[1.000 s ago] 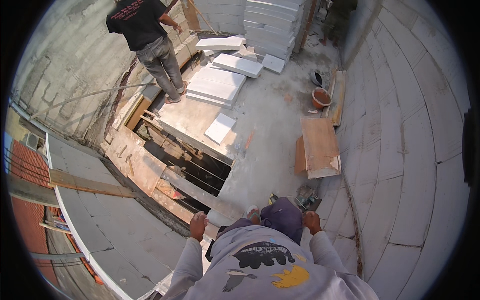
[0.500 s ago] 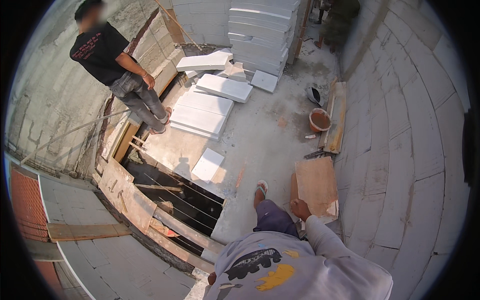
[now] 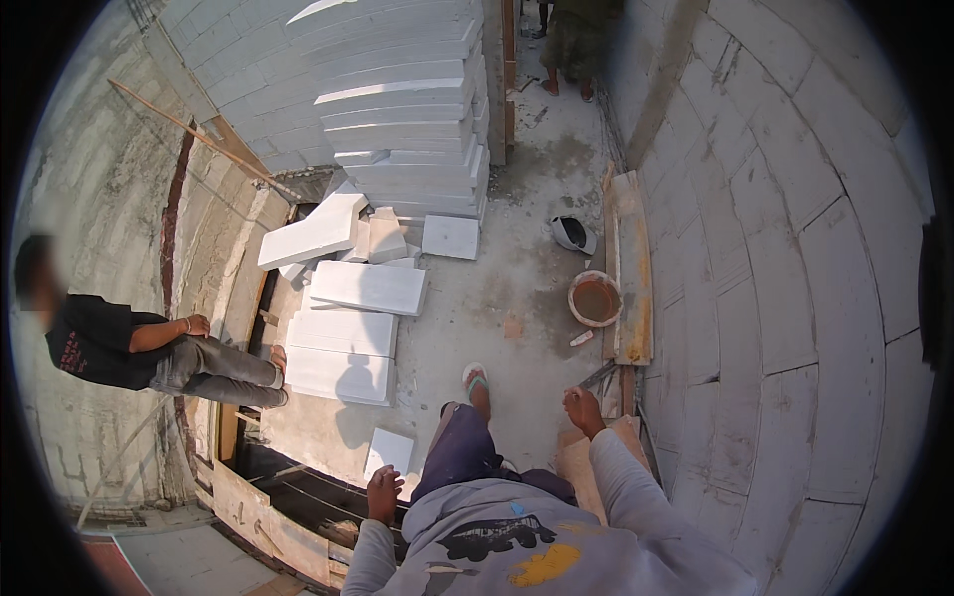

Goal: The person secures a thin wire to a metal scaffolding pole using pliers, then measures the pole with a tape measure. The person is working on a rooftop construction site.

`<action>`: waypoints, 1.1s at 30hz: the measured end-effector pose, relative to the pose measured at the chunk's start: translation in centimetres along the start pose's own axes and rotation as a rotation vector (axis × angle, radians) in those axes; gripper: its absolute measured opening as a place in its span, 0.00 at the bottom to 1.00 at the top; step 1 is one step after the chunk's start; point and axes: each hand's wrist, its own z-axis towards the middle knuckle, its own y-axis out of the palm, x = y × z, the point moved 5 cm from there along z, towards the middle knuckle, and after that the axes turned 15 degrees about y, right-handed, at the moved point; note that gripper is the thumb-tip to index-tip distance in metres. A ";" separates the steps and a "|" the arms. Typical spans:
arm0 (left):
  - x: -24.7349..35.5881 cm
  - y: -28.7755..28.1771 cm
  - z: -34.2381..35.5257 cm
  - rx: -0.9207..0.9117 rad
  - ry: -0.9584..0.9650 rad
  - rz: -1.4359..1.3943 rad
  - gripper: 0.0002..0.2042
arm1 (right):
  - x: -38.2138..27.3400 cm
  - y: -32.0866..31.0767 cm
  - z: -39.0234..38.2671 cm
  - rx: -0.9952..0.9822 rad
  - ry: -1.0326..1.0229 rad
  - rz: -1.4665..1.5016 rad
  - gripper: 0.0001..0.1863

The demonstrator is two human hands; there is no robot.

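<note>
I look down on my grey shirt and dark shorts while stepping forward on a concrete floor, one sandalled foot (image 3: 475,377) ahead. My left hand (image 3: 383,494) hangs by my left hip, fingers loosely curled, with nothing in it. My right hand (image 3: 583,408) swings out at my right side above a wooden board (image 3: 581,462), fingers curled, holding nothing. White lightweight blocks (image 3: 363,288) lie flat on the floor ahead to the left. A small white block piece (image 3: 390,452) lies close to my left hand.
A tall stack of white blocks (image 3: 407,129) stands at the back. A block wall (image 3: 795,258) curves along my right, with a plank (image 3: 631,268), a bucket of brown mortar (image 3: 595,298) and a dark helmet-like bowl (image 3: 573,234). A person in black (image 3: 149,348) stands left, by a dark floor opening (image 3: 288,492).
I have walked forward: the flat blocks, bucket and block stack have come nearer. The person in black has slid to my left. My right arm swung forward.
</note>
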 end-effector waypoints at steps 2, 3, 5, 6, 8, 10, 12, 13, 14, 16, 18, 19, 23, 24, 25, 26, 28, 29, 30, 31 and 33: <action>0.2 2.3 6.8 -0.098 -0.080 0.022 0.17 | -1.1 0.0 4.2 0.076 0.061 0.001 0.17; 0.6 3.6 9.5 -0.136 -0.101 0.072 0.17 | -1.7 -0.4 6.5 0.130 0.080 -0.028 0.16; 1.6 5.1 16.5 -0.301 0.073 0.396 0.17 | -2.3 -0.5 11.6 0.168 0.147 -0.045 0.14; 3.8 6.5 17.5 -0.440 0.222 0.671 0.17 | -2.2 -0.8 13.3 0.200 0.165 -0.024 0.13; 8.9 9.8 19.5 -0.475 0.126 0.585 0.17 | -3.1 -1.0 18.1 0.268 0.186 0.022 0.11; 15.0 12.7 22.3 -0.496 0.134 0.671 0.18 | -4.8 -1.1 23.7 0.306 0.144 -0.010 0.09; 13.8 10.9 24.1 -0.666 0.193 0.893 0.19 | -7.6 -1.0 31.0 0.300 0.091 -0.093 0.10; 12.0 9.4 24.8 -0.797 0.167 1.058 0.23 | -7.7 -0.3 35.7 0.241 0.163 -0.082 0.11; 10.2 8.1 25.6 -0.939 0.158 1.205 0.30 | -8.1 0.2 41.0 0.248 0.120 -0.116 0.12; 11.3 11.3 28.6 -0.798 -0.102 1.169 0.29 | -7.7 1.6 51.2 0.272 0.036 -0.199 0.14; 14.3 15.2 30.4 -0.600 -0.278 1.125 0.28 | -9.2 3.6 60.3 0.217 0.037 -0.351 0.20; 15.2 16.5 31.1 -0.560 -0.340 1.123 0.27 | -9.2 4.4 64.5 0.233 0.044 -0.305 0.23; 16.3 21.1 35.0 -0.500 -0.490 1.145 0.25 | -9.1 3.8 80.3 0.413 -0.017 -0.388 0.25; 16.3 22.2 35.6 -0.483 -0.518 1.145 0.25 | -10.2 3.4 83.0 0.521 -0.070 -0.390 0.23; 16.3 23.1 35.9 -0.461 -0.542 1.143 0.24 | -11.7 2.8 85.0 0.635 -0.132 -0.388 0.21; 16.4 24.0 36.2 -0.442 -0.560 1.149 0.24 | -12.0 3.0 86.7 0.584 -0.072 -0.488 0.20; 16.9 25.6 36.5 -0.409 -0.586 1.153 0.23 | -12.1 2.7 89.2 0.489 0.044 -0.688 0.19; 17.6 26.2 36.2 -0.402 -0.599 1.147 0.23 | -12.0 2.2 89.7 0.432 0.068 -0.649 0.17; 17.8 26.8 36.4 -0.401 -0.594 1.144 0.22 | -11.8 1.3 89.9 0.383 0.095 -0.610 0.16; 17.7 27.4 36.8 -0.404 -0.583 1.142 0.22 | -11.6 0.2 89.9 0.341 0.125 -0.571 0.15; 18.7 28.1 36.3 -0.393 -0.559 1.135 0.21 | -13.6 -2.4 88.0 0.281 0.130 -0.185 0.15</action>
